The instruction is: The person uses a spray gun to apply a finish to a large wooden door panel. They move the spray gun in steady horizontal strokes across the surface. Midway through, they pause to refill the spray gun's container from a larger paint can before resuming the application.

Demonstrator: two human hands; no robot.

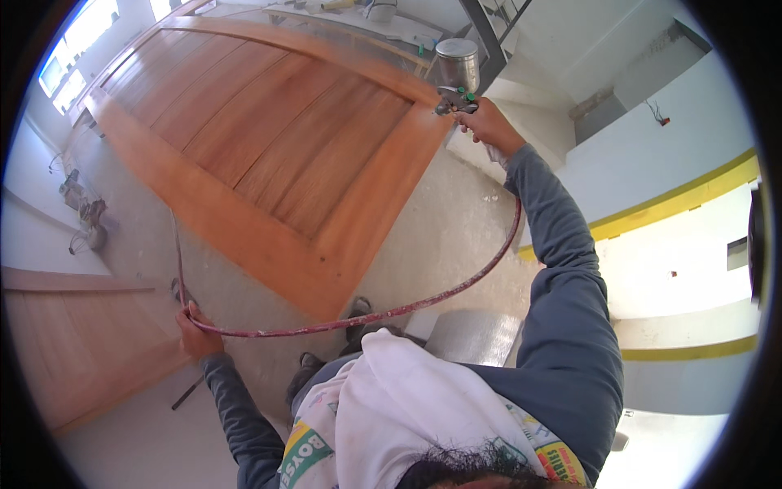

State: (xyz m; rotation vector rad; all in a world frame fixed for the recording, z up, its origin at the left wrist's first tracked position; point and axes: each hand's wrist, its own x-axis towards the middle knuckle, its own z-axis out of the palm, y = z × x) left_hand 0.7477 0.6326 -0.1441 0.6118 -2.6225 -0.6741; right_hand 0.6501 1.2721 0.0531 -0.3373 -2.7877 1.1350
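Orange-brown wooden door (pixel 269 130) over grey floor (pixel 440 224); white wall (pixel 639 151), yellow band (pixel 678 196). Right hand (pixel 492 128) grips spray gun (pixel 458 100); left hand's (pixel 198 334) fingers closed round red hose (pixel 383 314).

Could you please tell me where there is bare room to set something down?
The floor looks bare between the right edge of the wooden panel and the red hose, and again between the panel's left edge and the grey gear at far left. It is crowded near the dark shoes, where the hose passes, and around the right hand, holding the spray gun.
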